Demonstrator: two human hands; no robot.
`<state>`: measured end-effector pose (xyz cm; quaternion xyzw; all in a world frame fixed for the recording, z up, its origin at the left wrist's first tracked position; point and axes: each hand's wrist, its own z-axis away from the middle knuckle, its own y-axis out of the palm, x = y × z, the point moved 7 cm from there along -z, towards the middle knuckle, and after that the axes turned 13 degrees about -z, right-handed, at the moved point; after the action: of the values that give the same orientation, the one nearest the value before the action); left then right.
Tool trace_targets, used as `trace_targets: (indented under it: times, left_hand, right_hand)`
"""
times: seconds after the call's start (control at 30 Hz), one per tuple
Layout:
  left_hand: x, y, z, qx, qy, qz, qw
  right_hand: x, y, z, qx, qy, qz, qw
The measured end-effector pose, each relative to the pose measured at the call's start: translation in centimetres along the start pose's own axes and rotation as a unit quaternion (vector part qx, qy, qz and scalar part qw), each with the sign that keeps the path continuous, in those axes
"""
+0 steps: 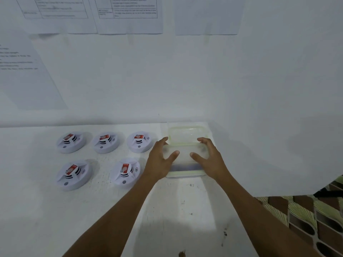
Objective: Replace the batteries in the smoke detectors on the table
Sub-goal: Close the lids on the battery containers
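Observation:
Several white round smoke detectors with red labels lie in two rows on the white table (pixel 92 216); the back row runs from one detector (pixel 71 142) to another (pixel 139 142), and the front row holds two (pixel 73 175) (pixel 126 172). To their right stands a clear plastic box (pixel 185 172) with something dark blue showing through its near wall. My left hand (pixel 159 159) grips the box's left side and my right hand (pixel 208 157) grips its right side, both thumbs on the blurred lid. A second clear rim (pixel 187 129) shows just behind.
A white wall with several printed sheets (pixel 128 15) rises right behind the table. A white panel closes off the right side. Patterned floor tiles (pixel 306 223) show beyond the table's right edge, at the lower right.

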<state>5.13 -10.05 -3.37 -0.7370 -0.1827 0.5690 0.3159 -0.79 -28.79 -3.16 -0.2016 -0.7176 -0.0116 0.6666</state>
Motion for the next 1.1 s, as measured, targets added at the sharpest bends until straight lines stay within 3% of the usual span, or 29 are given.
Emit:
trace_targets:
  times: [0.4,0.57,0.83,0.97,1.1]
  left_hand:
    - [0.6,0.3,-0.9,0.031,0.001,-0.017,0.999]
    - [0.0,-1.6,-4.9,0.017,0.011,0.01,1.0]
    - [-1.7,1.5,-12.0,0.13,0.041,-0.096,0.986]
    - [-1.0,1.2,-13.2,0.124,0.049,-0.072,0.988]
    - [0.0,-1.1,-13.5,0.108,0.067,-0.027,0.992]
  right_hand:
    - [0.0,-0.6,0.2,-0.036,0.027,-0.101,0.994]
    - [-0.3,-5.5,-3.4,-0.166,0.034,-0.143,0.975]
    - [-5.1,-7.2,-10.7,-0.112,0.157,-0.054,0.98]
    - [-6.2,-6.2,-12.1,-0.083,0.183,-0.014,0.979]
    - [-7.0,-7.2,-13.0,-0.113,0.183,-0.042,0.976]
